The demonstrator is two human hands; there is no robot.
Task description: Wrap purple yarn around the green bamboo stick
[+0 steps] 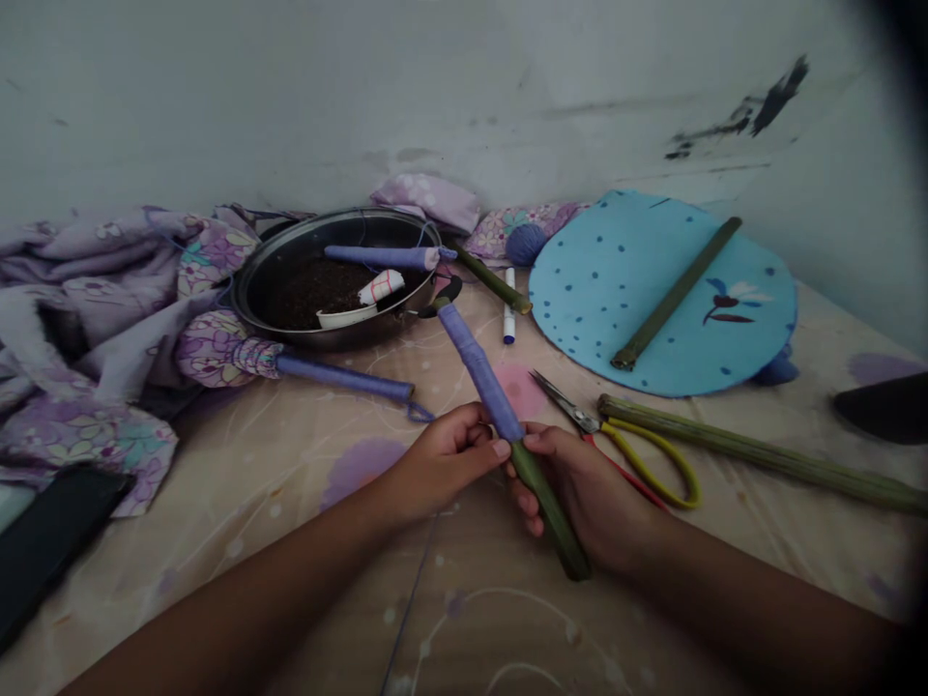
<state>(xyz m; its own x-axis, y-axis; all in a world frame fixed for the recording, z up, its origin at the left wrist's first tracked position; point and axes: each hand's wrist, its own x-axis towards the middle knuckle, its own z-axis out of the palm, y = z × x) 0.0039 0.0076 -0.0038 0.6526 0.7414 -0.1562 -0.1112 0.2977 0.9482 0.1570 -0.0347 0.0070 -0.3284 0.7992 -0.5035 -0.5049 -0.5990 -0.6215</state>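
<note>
Green stick point(482, 377), upper half wrapped in purple thread, held above bedsheet point(304, 551) w/ both hands. R hand point(580, 493): fingers point(540, 440) closed round stick just below wrap. L hand point(442, 464): fingers point(471, 435) curled, tips touching wrap; firmness of grip unclear. Scissors point(565, 404) just beside R hand. Behind: steel pan point(290, 261) of dark soil, wrapped stick point(381, 256) inside. Blue round mat point(580, 309) w/ bare stick point(674, 290) on top.
</note>
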